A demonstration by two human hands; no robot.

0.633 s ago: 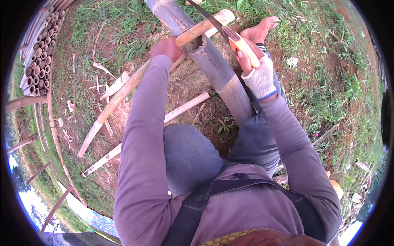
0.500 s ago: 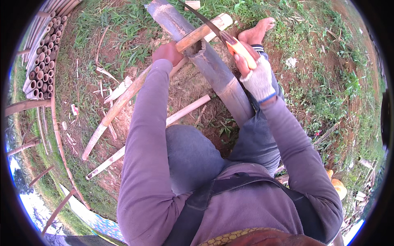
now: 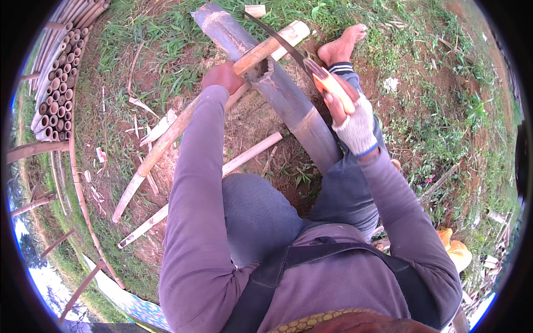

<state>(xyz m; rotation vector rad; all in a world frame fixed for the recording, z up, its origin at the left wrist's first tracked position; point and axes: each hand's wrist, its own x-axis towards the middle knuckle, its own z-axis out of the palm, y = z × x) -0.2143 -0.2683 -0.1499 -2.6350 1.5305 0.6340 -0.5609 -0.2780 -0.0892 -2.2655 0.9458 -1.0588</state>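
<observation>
A: Location of the pole [image 3: 261,56], and state of the hands?

B: Pole lies slantwise across the thick log [image 3: 288,100]. Left hand [image 3: 223,77] closed over it beside the log; right hand [image 3: 356,117], gloved, wrapped round the orange handle of the saw [image 3: 335,90]. Blade crosses over the pole; contact cannot be told.

A: Handling?

B: Judged stiff, fairly light, smooth enough to roll. Best gripped close to the log, clear of the blade. Saw: by its handle; blade probably springy.
</observation>
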